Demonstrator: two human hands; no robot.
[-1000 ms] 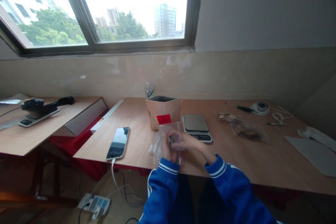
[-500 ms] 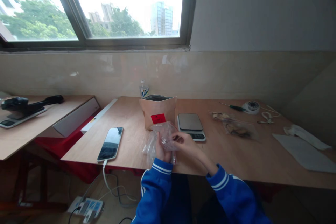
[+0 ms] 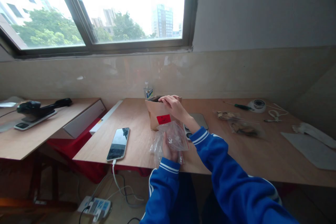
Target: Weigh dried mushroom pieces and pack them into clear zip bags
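Note:
My left hand (image 3: 168, 150) is closed around a bunch of clear plastic bags (image 3: 176, 136) near the table's front edge. Behind them stands an upright kraft paper bag (image 3: 153, 115) with a red label (image 3: 163, 119) and an open top. At its mouth is my right hand (image 3: 173, 106), the fingers stretched and bent down over the opening, fingertips partly hidden. No held thing shows in that hand. My right forearm partly covers a white digital scale (image 3: 202, 120) beside the paper bag.
A charging phone (image 3: 118, 144) lies left on the table. Behind the paper bag stands a small bottle (image 3: 148, 91). To the right are bags of dried pieces (image 3: 244, 127), a green screwdriver (image 3: 242, 107), a round white camera (image 3: 257, 105) and a white sheet (image 3: 309, 150).
My right hand has left the clear plastic bags and moved up and away from me to the paper bag's mouth. My left hand still holds the plastic bags. The view has shifted slightly.

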